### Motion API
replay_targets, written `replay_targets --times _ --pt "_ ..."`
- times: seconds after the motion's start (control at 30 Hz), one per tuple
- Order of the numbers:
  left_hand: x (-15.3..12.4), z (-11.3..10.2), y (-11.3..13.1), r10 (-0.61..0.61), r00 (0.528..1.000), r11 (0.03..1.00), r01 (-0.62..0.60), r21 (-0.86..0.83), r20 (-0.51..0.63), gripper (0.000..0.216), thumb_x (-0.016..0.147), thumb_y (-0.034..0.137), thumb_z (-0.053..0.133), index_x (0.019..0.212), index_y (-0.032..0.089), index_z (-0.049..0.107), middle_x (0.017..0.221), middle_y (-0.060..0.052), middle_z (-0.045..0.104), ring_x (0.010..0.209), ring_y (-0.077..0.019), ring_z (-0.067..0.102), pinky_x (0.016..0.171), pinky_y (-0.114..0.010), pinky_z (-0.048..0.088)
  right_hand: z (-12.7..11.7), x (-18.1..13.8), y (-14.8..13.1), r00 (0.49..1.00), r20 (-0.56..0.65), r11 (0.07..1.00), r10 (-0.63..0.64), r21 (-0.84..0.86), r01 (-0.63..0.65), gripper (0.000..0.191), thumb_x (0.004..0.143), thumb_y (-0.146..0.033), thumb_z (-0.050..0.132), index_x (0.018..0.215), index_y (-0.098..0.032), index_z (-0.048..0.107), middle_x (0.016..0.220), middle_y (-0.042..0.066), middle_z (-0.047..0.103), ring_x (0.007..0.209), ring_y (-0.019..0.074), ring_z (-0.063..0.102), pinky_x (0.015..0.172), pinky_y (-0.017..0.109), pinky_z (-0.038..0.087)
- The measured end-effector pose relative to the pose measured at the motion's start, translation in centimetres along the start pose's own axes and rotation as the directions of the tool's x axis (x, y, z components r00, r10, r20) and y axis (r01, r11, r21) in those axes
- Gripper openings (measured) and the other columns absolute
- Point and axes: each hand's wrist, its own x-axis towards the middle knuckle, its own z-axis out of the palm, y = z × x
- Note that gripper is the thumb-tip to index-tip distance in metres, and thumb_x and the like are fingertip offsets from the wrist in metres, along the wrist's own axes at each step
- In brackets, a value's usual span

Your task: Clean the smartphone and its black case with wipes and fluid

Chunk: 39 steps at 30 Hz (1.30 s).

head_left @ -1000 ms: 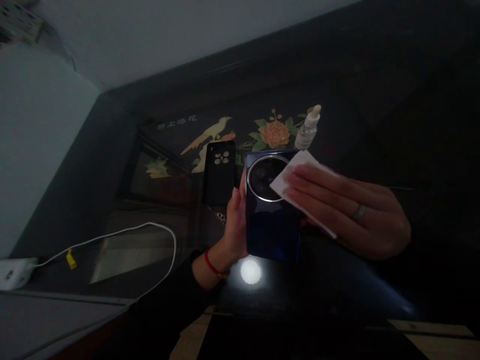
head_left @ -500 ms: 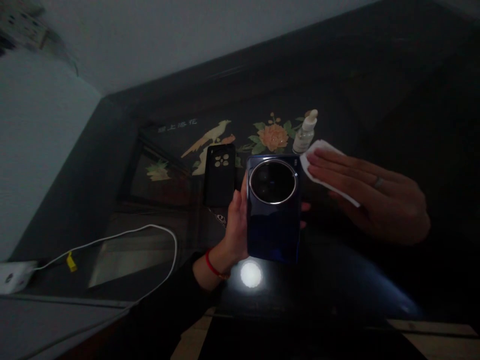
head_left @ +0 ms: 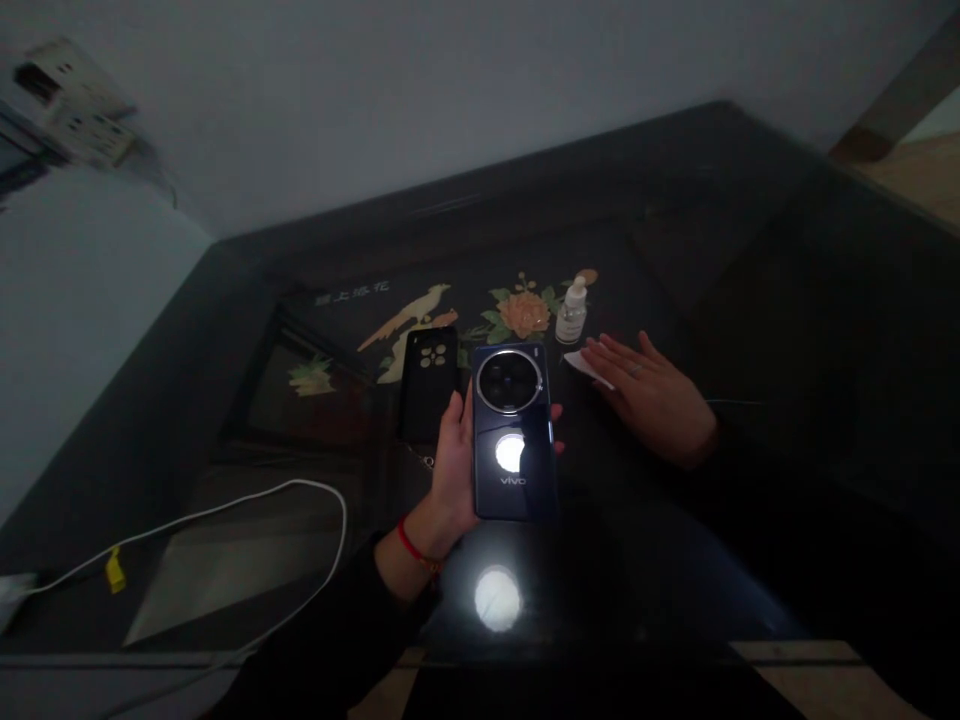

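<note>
My left hand (head_left: 452,462) grips a dark blue phone (head_left: 512,430) from behind, back side up, its round camera ring facing me and a lamp glare on the glass. A red string circles that wrist. My right hand (head_left: 651,396) lies flat on the dark glossy table (head_left: 750,330) to the right of the phone, fingers stretched over a white wipe (head_left: 587,364) that pokes out from under the fingertips. A ring shows on one finger.
A black phone case (head_left: 428,384) lies left of the phone. A small clear dropper bottle (head_left: 572,311) stands just beyond the wipe. A white cable (head_left: 247,497) loops across the table's left side. The tabletop bears a bird-and-flower painting (head_left: 517,312). Wall sockets (head_left: 71,100) sit upper left.
My right hand took the wipe off the phone's camera ring, moved right and settled flat on the table. The phone is farther from the camera and now shows a glare.
</note>
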Motion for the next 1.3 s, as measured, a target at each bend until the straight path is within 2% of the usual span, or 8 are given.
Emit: replay_targets --times 0.3,0.5,0.63,0.73,0.87,0.97,1.2,1.3 --pt "-0.2 0.0 -0.1 0.099 0.994 0.993 -0.102 -0.057 -0.047 0.058 0.096 0.055 0.023 0.149 0.033 0.021 0.115 -0.012 0.067 0.102 -0.0290 0.066 0.093 -0.053 0.045 -0.9 -0.6 0.0 0.970 0.234 0.996 0.070 0.034 -0.080 0.044 0.096 -0.033 0.044 0.139 -0.022 0.046 0.143 0.011 0.049 0.134 0.0320 0.042 0.108 0.072 0.016" --pt "-0.5 -0.2 -0.7 0.117 0.993 0.983 -0.118 -0.138 -0.015 0.053 0.093 0.055 0.036 0.142 0.033 0.039 0.122 -0.008 0.065 0.109 -0.0308 0.063 0.097 -0.067 0.038 -3.0 -0.2 0.7 0.983 0.097 0.979 0.159 0.112 -0.169 0.040 0.093 -0.047 0.047 0.109 -0.018 0.069 0.139 0.015 0.052 0.132 0.0372 0.044 0.106 0.069 0.028" --pt "-0.6 0.2 -0.8 0.051 0.996 0.993 -0.058 -0.103 -0.069 0.056 0.092 0.055 0.041 0.134 0.020 0.051 0.113 -0.012 0.069 0.106 -0.0260 0.065 0.097 -0.051 0.046 -5.2 0.4 -1.4 0.977 0.010 0.940 0.215 0.268 -0.210 0.039 0.098 -0.040 0.037 0.103 -0.019 0.070 0.123 0.012 0.066 0.118 0.0267 0.060 0.103 0.051 0.045" --pt "-0.7 1.0 -1.1 0.111 0.983 0.994 -0.112 0.002 -0.147 0.053 0.090 0.049 0.049 0.137 0.023 0.048 0.116 -0.009 0.069 0.107 -0.0243 0.065 0.096 -0.044 0.049 -5.9 0.8 -4.9 0.971 0.034 0.887 0.237 0.400 -0.231 0.036 0.099 -0.036 0.035 0.108 -0.022 0.067 0.106 0.006 0.073 0.094 0.0174 0.071 0.081 0.031 0.058" --pt "-0.9 2.6 -1.7 0.428 0.880 0.902 -0.401 0.160 -0.207 0.047 0.091 0.034 0.054 0.137 0.037 0.046 0.142 0.005 0.052 0.127 -0.0159 0.051 0.105 -0.028 0.042 -5.1 1.5 -9.5 0.921 0.298 0.500 0.251 0.775 -0.387 0.051 0.093 -0.041 0.047 0.136 -0.014 0.047 0.129 0.013 0.062 0.114 0.0211 0.063 0.092 0.036 0.055" --pt "-0.9 3.7 -1.7 0.514 0.823 0.855 -0.467 0.228 -0.242 0.048 0.091 0.030 0.053 0.138 0.037 0.046 0.147 0.007 0.046 0.133 -0.0140 0.044 0.107 -0.023 0.038 -4.4 2.0 -11.1 0.921 0.344 0.305 0.181 0.871 -0.385 0.065 0.089 -0.043 0.052 0.144 -0.014 0.035 0.144 0.015 0.048 0.131 0.0230 0.048 0.111 0.043 0.038" --pt "-1.7 3.2 -0.8 0.424 0.898 0.839 -0.342 0.422 -0.115 0.069 0.082 0.025 0.060 0.144 0.041 0.032 0.154 0.004 0.033 0.138 -0.0191 0.037 0.112 -0.034 0.031 -3.1 1.7 -9.8 0.875 0.355 0.288 0.329 0.845 -0.451 0.047 0.089 -0.034 0.047 0.133 -0.017 0.053 0.123 0.011 0.065 0.112 0.0266 0.062 0.102 0.044 0.044" --pt "-1.9 2.0 0.7 0.381 0.924 0.721 -0.281 0.633 -0.024 0.076 0.083 0.029 0.060 0.147 0.042 0.021 0.152 -0.002 0.035 0.132 -0.0214 0.044 0.107 -0.039 0.038 -2.2 1.2 -8.8 0.854 0.365 0.253 0.370 0.845 -0.471 0.043 0.090 -0.038 0.045 0.124 -0.017 0.059 0.114 0.011 0.069 0.105 0.0259 0.063 0.098 0.042 0.046"
